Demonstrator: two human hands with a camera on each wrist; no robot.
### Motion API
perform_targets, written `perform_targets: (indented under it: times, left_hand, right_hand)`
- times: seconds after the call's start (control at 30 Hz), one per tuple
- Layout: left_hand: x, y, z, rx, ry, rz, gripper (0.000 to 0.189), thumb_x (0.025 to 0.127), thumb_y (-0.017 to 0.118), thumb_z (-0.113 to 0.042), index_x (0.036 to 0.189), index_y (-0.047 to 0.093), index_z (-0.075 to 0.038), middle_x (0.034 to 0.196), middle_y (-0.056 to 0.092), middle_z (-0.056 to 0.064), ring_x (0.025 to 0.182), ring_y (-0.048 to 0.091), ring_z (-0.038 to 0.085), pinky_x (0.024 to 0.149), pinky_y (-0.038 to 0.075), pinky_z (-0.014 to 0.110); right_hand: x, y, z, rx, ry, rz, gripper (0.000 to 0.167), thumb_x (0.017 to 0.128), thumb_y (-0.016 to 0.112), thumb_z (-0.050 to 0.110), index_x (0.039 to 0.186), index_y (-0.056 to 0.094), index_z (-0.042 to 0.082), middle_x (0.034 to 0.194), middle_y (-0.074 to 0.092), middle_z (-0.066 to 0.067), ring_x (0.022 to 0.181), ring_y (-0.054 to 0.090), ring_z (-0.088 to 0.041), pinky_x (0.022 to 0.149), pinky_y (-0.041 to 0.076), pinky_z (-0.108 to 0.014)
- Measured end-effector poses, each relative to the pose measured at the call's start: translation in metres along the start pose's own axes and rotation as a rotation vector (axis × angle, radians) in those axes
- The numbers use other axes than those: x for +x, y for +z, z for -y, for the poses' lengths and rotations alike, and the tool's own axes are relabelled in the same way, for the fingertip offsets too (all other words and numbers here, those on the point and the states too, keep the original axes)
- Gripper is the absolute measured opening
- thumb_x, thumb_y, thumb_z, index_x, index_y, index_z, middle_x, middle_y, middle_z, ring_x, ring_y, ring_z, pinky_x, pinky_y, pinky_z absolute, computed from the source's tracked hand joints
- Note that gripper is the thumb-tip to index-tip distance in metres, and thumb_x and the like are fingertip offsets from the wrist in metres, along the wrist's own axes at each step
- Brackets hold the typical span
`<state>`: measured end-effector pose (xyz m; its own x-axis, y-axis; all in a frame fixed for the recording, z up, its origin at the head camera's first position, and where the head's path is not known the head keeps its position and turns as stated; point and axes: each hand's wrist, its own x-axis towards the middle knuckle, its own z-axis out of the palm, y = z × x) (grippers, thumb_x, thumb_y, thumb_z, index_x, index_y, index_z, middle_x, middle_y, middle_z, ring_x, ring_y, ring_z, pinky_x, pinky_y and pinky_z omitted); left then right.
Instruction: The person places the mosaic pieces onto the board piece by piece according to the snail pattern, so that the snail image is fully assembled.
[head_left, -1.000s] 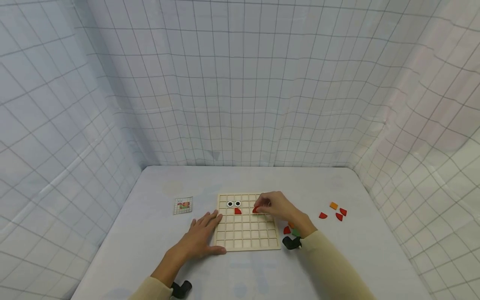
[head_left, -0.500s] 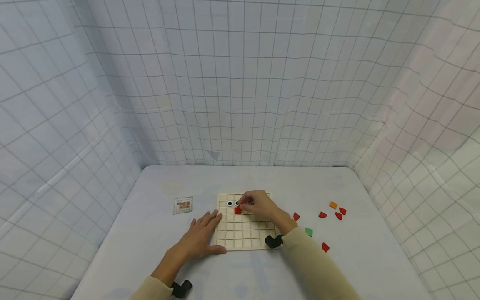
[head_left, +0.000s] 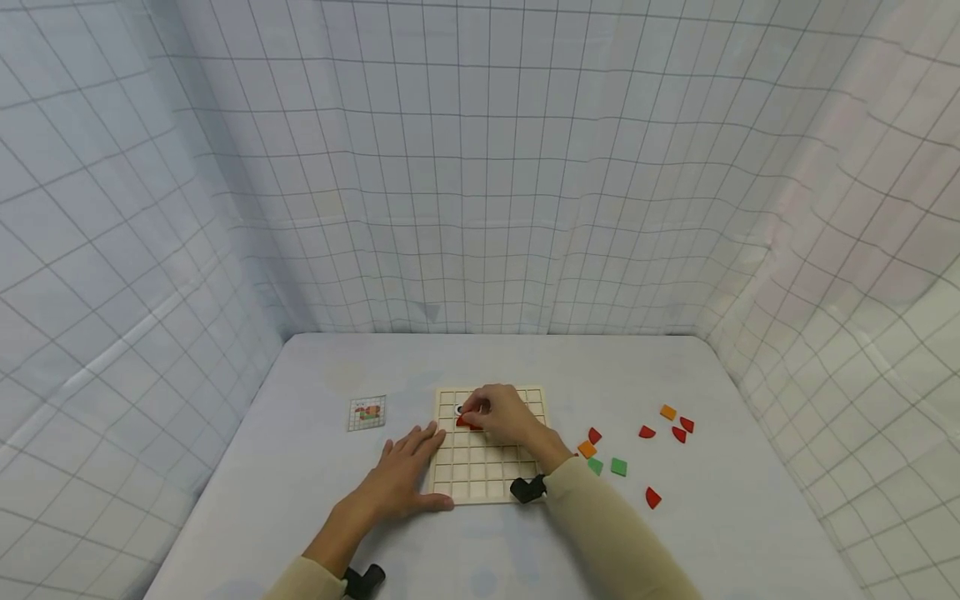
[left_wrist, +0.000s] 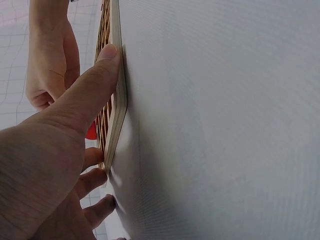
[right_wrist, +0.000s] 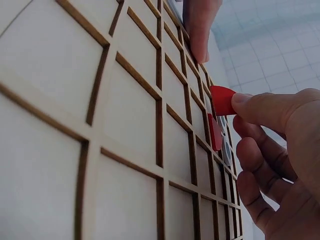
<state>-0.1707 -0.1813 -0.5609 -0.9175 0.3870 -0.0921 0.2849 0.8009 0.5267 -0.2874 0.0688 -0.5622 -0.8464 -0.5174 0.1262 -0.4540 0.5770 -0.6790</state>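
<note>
A cream wooden grid board (head_left: 487, 473) lies flat on the table. Along its left edge rests my left hand (head_left: 399, 479), fingers spread and straight; in the left wrist view the thumb (left_wrist: 90, 82) presses the board's rim. My right hand (head_left: 510, 417) is over the board's upper left, pinching a red quarter-circle tile (right_wrist: 223, 101) between thumb and fingers. That tile is tilted up from the grid in the right wrist view. Beside it, another red tile (right_wrist: 215, 132) sits in a cell, near round white eye tiles (right_wrist: 227, 150). My fingers partly cover these tiles in the head view.
A small picture card (head_left: 367, 413) lies left of the board. To the right are loose tiles: orange squares (head_left: 587, 449), green pieces (head_left: 618, 467) and several red quarter circles (head_left: 653, 497). White gridded curtains (head_left: 495, 208) stand behind and at both sides.
My right hand has moved left across the board with the red quarter-circle tile, from the right part to just below the eye tiles. The left hand has stayed in place.
</note>
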Motion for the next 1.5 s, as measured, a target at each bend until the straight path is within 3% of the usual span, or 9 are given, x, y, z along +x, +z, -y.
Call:
perform_targets:
  times: [0.47, 1.13, 1.5]
  left_hand:
    - [-0.001, 0.001, -0.001, 0.003, 0.008, -0.005, 0.120, 0.089, 0.100, -0.058, 0.180, 0.042, -0.005, 0.192, 0.033, 0.019, 0.176, 0.031, 0.057, 0.134, 0.023, 0.091]
    - [-0.001, 0.002, 0.000, 0.011, 0.004, -0.009, 0.119, 0.089, 0.099, -0.060, 0.180, 0.042, -0.007, 0.193, 0.032, 0.017, 0.177, 0.030, 0.055, 0.136, 0.022, 0.090]
    - [-0.002, 0.003, -0.001, 0.005, -0.007, -0.012, 0.120, 0.089, 0.099, -0.059, 0.180, 0.043, -0.007, 0.193, 0.033, 0.016, 0.177, 0.031, 0.055, 0.136, 0.023, 0.090]
  right_hand:
    - [0.000, 0.003, 0.002, -0.006, 0.033, 0.014, 0.007, 0.110, 0.083, 0.019, 0.111, 0.090, 0.019, 0.097, 0.082, 0.004, 0.077, 0.061, -0.004, 0.071, 0.052, -0.022]
    - [0.001, 0.004, 0.007, -0.082, 0.017, -0.009, 0.007, 0.108, 0.087, 0.019, 0.105, 0.093, 0.018, 0.105, 0.081, 0.001, 0.084, 0.062, -0.004, 0.075, 0.055, -0.024]
    - [0.000, 0.009, 0.011, -0.165, 0.032, -0.042, 0.009, 0.106, 0.089, 0.020, 0.099, 0.094, 0.019, 0.105, 0.081, -0.001, 0.089, 0.070, -0.010, 0.078, 0.058, -0.026]
